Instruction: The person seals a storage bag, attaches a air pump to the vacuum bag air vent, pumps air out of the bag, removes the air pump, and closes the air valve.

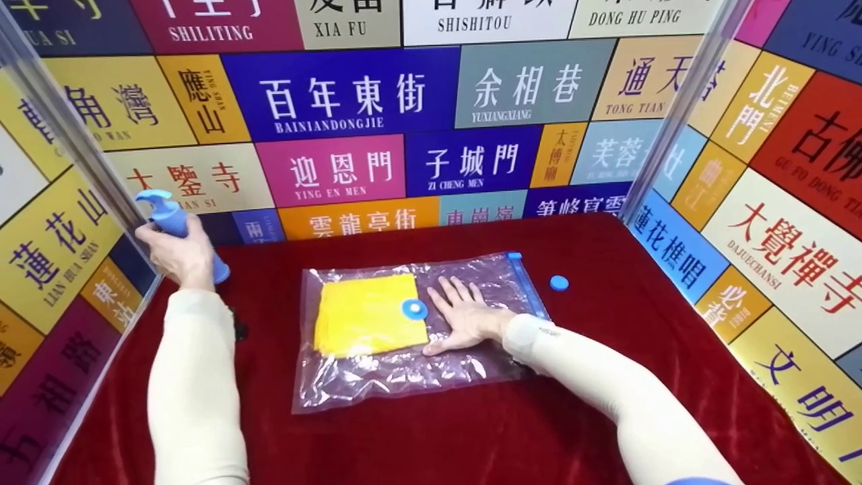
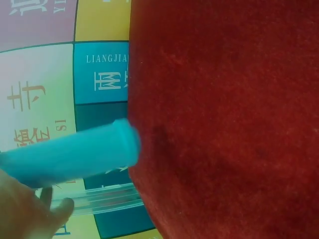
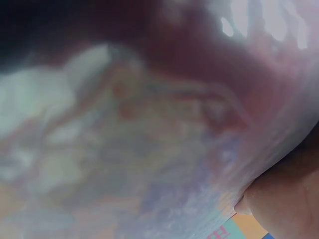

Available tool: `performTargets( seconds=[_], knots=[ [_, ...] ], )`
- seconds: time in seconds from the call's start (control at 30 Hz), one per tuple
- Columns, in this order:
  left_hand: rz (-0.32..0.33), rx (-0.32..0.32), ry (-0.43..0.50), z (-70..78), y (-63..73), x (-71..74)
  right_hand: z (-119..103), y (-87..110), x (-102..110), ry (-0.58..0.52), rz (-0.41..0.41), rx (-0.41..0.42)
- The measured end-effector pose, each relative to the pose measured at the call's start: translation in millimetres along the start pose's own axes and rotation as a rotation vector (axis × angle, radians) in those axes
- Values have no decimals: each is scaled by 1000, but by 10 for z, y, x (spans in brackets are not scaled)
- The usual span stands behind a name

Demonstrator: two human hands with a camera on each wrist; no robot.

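Observation:
My left hand (image 1: 180, 254) grips a blue hand pump (image 1: 169, 219) above the left back part of the table. In the left wrist view the pump's barrel (image 2: 82, 152) juts out past the fingers. A clear vacuum storage bag (image 1: 377, 380) lies flat, with a folded yellow cloth (image 1: 363, 313) inside. On the bag, at the cloth's right edge, sits a round blue valve (image 1: 414, 309). My right hand (image 1: 468, 318) rests on the bag, fingers spread, just right of the valve. Blurred, shiny plastic fills most of the right wrist view, beside part of that hand (image 3: 286, 194).
A small blue cap (image 1: 559, 283) lies on the dark red tablecloth (image 1: 431, 444), right of the bag. The bag's blue zip strip (image 1: 528, 286) runs along its right side. A small black object (image 1: 239, 327) is partly hidden by the left forearm. Sign-covered panels (image 1: 343, 91) surround the table.

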State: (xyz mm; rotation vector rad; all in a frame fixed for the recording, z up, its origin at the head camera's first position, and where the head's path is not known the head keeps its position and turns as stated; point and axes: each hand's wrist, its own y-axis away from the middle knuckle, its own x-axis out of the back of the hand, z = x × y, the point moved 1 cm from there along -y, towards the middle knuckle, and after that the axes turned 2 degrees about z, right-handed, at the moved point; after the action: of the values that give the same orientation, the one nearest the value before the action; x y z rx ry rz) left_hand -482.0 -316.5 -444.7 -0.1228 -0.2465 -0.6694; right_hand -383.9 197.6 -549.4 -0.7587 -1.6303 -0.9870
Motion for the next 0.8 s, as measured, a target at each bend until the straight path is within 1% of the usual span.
performTargets(
  seconds=[0.13,0.2,0.27,0.43,0.57,0.67,0.73,0.8],
  knots=[
    [20,-46,69,57,42,-46,12,3,-7,3,-1,2],
    [31,-78,83,88,73,-81,14,2,-8,2,0,5],
    [13,-91,90,121,122,-127,16,4,-11,5,1,5],
    [-82,-131,75,233,305,-241,12,12,-5,0,17,13],
    [-120,-228,64,371,495,-327,4,10,1,-4,19,17],
    [-145,-311,83,466,663,-400,5,3,2,-11,12,12],
    [-156,-373,99,508,771,-454,5,-2,4,-14,9,13],
    [-176,-420,112,536,868,-497,1,-8,12,-11,6,12]
  ],
)
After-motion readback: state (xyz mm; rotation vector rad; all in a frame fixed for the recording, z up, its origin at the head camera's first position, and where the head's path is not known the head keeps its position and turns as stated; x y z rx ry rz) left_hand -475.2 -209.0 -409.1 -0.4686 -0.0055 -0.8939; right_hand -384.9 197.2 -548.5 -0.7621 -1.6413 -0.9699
